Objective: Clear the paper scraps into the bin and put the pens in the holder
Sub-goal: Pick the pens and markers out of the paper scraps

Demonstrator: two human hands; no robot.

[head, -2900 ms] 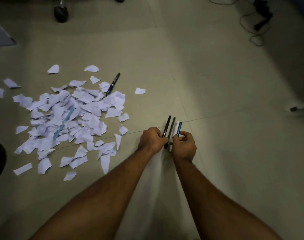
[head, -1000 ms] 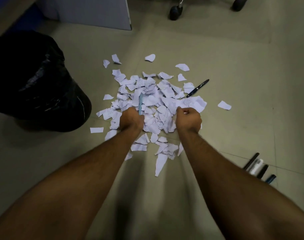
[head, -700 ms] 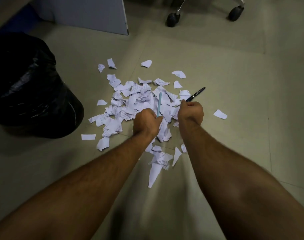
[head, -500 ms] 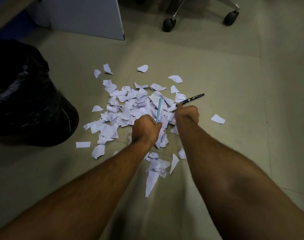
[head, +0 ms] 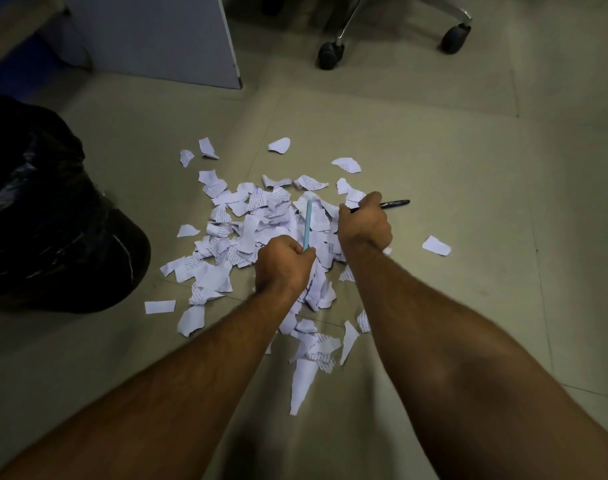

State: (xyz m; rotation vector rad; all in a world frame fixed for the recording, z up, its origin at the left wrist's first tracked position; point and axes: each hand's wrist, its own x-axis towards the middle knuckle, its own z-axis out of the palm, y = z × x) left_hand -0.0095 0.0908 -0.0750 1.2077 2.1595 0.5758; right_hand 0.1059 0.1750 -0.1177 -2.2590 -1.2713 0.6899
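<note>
A heap of torn white paper scraps (head: 261, 223) lies on the floor in the middle of the view. My left hand (head: 283, 268) is shut on a light blue pen (head: 307, 223), which points up and away over the heap. At the heap's right edge my right hand (head: 364, 223) is closed around a black pen (head: 394, 203) whose free end sticks out to the right. A bin lined with a black bag (head: 49, 209) stands at the left, close to the scraps. No pen holder is in view.
A grey panel (head: 164, 36) stands at the back left. Chair castors (head: 328, 58) and a metal chair leg sit at the back. Loose scraps lie apart from the heap, one at the right (head: 436, 245). The floor is beige tile.
Both hands left the pens laid down at the right and came to the heap. The left hand lifted the blue pen out of the scraps; the right hand closed on the black pen.
</note>
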